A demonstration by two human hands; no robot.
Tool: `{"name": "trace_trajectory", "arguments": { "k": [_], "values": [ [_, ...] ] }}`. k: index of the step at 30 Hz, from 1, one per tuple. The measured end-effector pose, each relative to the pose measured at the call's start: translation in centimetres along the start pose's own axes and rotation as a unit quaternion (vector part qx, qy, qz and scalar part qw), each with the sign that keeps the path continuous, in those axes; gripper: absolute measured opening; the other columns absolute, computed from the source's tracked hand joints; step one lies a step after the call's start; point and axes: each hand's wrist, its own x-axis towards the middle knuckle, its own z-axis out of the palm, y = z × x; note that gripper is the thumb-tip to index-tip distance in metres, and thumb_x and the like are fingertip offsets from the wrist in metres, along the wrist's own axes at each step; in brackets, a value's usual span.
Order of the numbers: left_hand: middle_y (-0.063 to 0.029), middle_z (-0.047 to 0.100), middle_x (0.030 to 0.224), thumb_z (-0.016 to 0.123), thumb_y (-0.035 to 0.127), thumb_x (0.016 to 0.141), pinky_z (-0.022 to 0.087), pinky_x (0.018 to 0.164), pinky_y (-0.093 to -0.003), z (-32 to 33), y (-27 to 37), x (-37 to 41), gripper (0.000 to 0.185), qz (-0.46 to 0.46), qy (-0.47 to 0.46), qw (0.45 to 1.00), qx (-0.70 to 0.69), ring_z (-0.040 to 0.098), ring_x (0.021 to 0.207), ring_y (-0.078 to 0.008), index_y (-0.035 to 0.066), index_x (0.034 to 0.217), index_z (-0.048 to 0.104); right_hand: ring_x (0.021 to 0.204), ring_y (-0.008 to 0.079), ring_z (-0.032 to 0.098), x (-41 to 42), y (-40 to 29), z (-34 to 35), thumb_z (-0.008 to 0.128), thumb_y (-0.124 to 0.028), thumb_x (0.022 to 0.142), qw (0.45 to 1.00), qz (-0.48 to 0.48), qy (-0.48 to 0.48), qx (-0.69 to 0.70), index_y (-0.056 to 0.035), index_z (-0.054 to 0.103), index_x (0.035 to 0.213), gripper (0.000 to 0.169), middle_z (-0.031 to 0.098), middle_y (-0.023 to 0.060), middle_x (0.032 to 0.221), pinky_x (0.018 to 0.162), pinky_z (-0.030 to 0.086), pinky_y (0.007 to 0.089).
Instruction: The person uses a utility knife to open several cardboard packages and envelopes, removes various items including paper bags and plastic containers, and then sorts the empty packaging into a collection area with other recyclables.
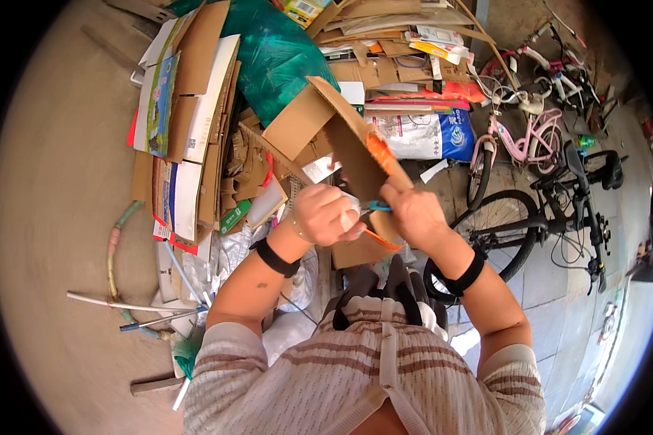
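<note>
An opened brown cardboard box (299, 122) with orange printing stands tilted before me, its flaps spread. My right hand (416, 217) is closed on the box's near right edge, and a small blue object (378, 205) shows at its fingers; what this is cannot be made out. At the box's near side, my left hand (326, 215) is curled around something pale, perhaps tape or a scrap, largely hidden by the fingers. An orange-edged strip of the box (381, 239) runs between the two hands.
Flattened cardboard (188, 130) is stacked upright at the left, beside a green plastic sack (272, 60). More flattened cardboard (370, 70) lies piled ahead. A pink bicycle (514, 136) and a black bicycle (549, 217) stand right. Pipes (136, 305) jut out at lower left.
</note>
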Motion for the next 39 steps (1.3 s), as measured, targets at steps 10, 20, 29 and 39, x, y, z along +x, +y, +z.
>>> {"name": "trace_trajectory", "arguments": {
  "k": [10, 20, 29, 39],
  "values": [
    [-0.0279, 0.039, 0.121, 0.066, 0.039, 0.067, 0.04, 0.089, -0.0384, -0.8, -6.0, -6.3, 0.088, -0.503, -0.113, 0.832, 0.204, 0.043, 0.109, -0.0391, -0.012, 0.123, 0.02, 0.072, 0.0143, 0.049, 1.4, -0.6, -5.1, 0.052, -0.017, 0.065, 0.926, -0.254, 0.19, -0.203, -0.0122, 0.05, 0.071, 0.008, 0.046, -0.0011, 0.079, 0.059, 0.042, 0.0247],
    [-0.0267, 0.056, 0.102, 0.054, 0.008, 0.07, 0.044, 0.082, -0.037, 0.5, -6.1, -10.9, 0.07, -0.542, -0.183, 0.82, 0.031, 0.056, 0.094, -0.0363, 0.008, 0.134, 0.026, 0.074, 0.0206, 0.05, 1.5, 1.0, -7.7, 0.052, -0.014, 0.064, 0.921, -0.204, 0.261, -0.202, -0.0097, 0.051, 0.075, 0.011, 0.049, 0.0042, 0.08, 0.061, 0.04, 0.0328],
    [-0.0097, 0.055, 0.112, 0.056, 0.013, 0.075, 0.038, 0.088, -0.0284, -3.4, -1.8, -6.9, 0.053, -0.569, -0.214, 0.52, -0.6, 0.05, 0.101, -0.0168, -0.001, 0.125, 0.043, 0.074, 0.0257, 0.052, 4.3, 8.8, -11.0, 0.053, -0.001, 0.06, 0.815, 0.086, 0.526, -0.227, -0.0095, 0.051, 0.075, 0.017, 0.051, 0.0044, 0.082, 0.06, 0.043, 0.0342],
    [-0.014, 0.035, 0.135, 0.061, 0.014, 0.073, 0.027, 0.101, -0.0347, -1.6, 0.3, -7.3, 0.064, -0.387, -0.063, 0.906, -0.157, 0.036, 0.121, -0.0281, 0.005, 0.131, 0.035, 0.069, 0.0335, 0.051, 4.1, 8.8, -14.7, 0.052, 0.001, 0.066, 0.765, 0.092, 0.626, -0.121, -0.0037, 0.049, 0.072, 0.008, 0.049, 0.0115, 0.076, 0.06, 0.042, 0.0391]
  ]
}}
